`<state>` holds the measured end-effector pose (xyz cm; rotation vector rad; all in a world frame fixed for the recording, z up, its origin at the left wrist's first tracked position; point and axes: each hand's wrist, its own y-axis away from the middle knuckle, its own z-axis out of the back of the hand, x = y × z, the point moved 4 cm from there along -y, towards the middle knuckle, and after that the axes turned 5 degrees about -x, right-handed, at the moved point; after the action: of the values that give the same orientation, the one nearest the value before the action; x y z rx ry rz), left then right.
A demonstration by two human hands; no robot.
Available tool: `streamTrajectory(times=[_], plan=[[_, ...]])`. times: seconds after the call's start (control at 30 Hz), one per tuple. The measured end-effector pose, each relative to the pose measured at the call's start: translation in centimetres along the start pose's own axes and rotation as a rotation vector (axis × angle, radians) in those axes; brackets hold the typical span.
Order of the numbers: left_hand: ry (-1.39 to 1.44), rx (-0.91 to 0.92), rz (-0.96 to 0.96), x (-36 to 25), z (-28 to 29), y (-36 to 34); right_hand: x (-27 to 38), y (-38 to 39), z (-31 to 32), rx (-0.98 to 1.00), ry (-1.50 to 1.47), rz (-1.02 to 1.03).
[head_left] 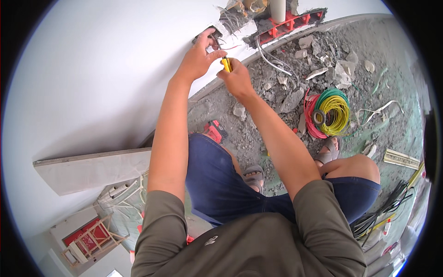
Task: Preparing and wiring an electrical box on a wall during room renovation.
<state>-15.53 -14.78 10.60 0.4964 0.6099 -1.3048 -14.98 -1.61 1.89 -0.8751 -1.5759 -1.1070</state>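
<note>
My right hand (pixel 237 79) is closed round the yellow-and-black handle of a screwdriver (pixel 226 64). Its thin dark shaft points up and left to a dark opening (pixel 199 36) cut in the white wall. At that opening is my left hand (pixel 197 59), its fingers bent at the edge and its thumb reaching toward the top of the handle. What the left fingers grip is too small and partly hidden to make out. Thin wires (pixel 232 21) hang from the broken wall just right of the opening.
Red wall boxes (pixel 290 25) sit in a chiselled slot by a pipe (pixel 278 10). Rubble (pixel 290 99) covers the floor, with wire coils (pixel 333 111) and a tape roll (pixel 318 117) on it. A red power tool (pixel 215 131) lies near my knee; a grey board (pixel 92 168) leans left.
</note>
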Motion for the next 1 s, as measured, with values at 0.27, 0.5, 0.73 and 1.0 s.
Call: streamTrajectory(times=[0.27,0.5,0.73,1.0], plan=[[-0.326,-0.013,0.069,-1.1,-0.7,0.2,-1.1,-0.6,1.3,-0.302,-0.342,-0.126],[-0.081,-0.243,-0.030,-3.0,0.9,3.8,-1.0,-0.8,6.5,-0.399,-0.285,-0.036],[-0.656,-0.298,-0.026,-1.8,0.3,2.4,-4.2,1.0,6.7,-0.372,-0.061,-0.018],[-0.901,-0.234,0.006,-1.6,-0.1,0.2,-5.5,1.2,4.8,-0.261,0.022,-0.002]])
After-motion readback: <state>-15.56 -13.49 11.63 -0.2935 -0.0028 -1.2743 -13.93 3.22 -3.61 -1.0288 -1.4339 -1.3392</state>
